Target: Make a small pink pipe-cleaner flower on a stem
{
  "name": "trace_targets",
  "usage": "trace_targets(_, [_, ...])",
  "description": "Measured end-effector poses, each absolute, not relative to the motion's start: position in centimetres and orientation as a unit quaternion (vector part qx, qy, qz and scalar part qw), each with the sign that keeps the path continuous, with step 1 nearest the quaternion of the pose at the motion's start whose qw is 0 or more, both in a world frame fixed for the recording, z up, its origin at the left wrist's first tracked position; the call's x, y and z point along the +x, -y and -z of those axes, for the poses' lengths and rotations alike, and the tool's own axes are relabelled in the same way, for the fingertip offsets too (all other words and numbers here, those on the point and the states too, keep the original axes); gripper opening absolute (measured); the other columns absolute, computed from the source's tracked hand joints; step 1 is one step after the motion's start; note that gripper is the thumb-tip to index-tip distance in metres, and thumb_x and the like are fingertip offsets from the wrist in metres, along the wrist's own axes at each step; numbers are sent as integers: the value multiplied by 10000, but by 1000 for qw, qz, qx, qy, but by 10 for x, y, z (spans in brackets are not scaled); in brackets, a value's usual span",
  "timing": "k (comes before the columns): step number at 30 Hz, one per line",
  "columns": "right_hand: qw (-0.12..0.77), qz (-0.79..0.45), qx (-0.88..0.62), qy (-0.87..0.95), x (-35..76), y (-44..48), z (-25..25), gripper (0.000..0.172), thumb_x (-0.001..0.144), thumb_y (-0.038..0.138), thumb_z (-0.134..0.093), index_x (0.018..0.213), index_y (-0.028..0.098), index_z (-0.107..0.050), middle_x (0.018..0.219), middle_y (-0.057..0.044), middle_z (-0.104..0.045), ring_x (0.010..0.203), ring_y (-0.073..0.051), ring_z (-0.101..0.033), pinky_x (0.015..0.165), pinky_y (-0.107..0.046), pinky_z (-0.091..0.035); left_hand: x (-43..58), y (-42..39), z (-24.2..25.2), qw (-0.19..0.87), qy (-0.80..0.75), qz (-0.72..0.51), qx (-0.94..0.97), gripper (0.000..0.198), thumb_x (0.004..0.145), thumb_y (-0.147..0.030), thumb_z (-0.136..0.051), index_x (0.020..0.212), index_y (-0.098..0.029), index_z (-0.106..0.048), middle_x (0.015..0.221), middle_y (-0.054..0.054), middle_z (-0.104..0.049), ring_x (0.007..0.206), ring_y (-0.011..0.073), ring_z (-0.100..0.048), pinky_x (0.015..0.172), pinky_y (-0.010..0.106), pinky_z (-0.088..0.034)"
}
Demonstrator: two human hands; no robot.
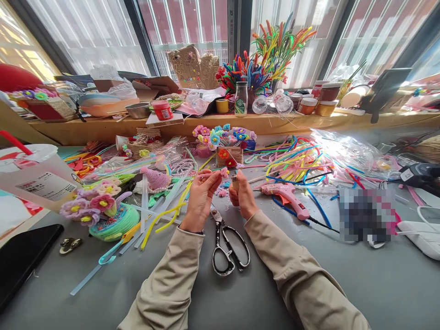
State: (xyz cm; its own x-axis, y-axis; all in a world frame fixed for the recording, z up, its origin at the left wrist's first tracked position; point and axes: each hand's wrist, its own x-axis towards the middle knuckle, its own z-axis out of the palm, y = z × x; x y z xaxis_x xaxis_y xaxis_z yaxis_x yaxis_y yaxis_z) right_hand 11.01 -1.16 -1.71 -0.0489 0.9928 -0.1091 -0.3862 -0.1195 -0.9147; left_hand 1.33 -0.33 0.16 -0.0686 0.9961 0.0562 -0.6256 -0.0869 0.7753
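Between the fingertips of my left hand is a small pink pipe-cleaner flower, its head pointing right. My right hand is closed around a lighter, its metal top close to the flower. I cannot make out a flame. Below both hands, black-handled scissors lie on the grey table, with their blades partly behind my left hand. Small pink pieces lie on the table between my hands. Just beyond stands a little box filled with several colourful fuzzy flowers.
A pink glue gun lies to the right, before a heap of pipe cleaners. On the left are glue sticks, a green flower pot, a drink cup and a black phone. Jars line the ledge.
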Motion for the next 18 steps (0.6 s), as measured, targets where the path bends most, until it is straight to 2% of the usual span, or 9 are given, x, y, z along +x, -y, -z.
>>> trace_targets(11, [556, -604, -428, 379, 110, 13, 15, 506, 722, 547, -254, 367, 188, -231, 320, 66, -171, 292, -29, -116, 317, -208, -59, 13, 3, -2, 596, -317, -668, 313, 244, 535, -97, -657, 697, -148, -482, 629, -32, -599, 608, 48, -565, 606, 150, -439])
trace_targets(18, [559, -595, -429, 387, 110, 12, 17, 507, 720, 550, -266, 366, 188, -233, 328, 66, -174, 290, -28, -120, 326, -214, -58, 13, 4, -2, 571, -355, -670, 315, 249, 505, -125, -677, 685, -151, -507, 641, -55, -546, 541, 9, -477, 426, 106, -309])
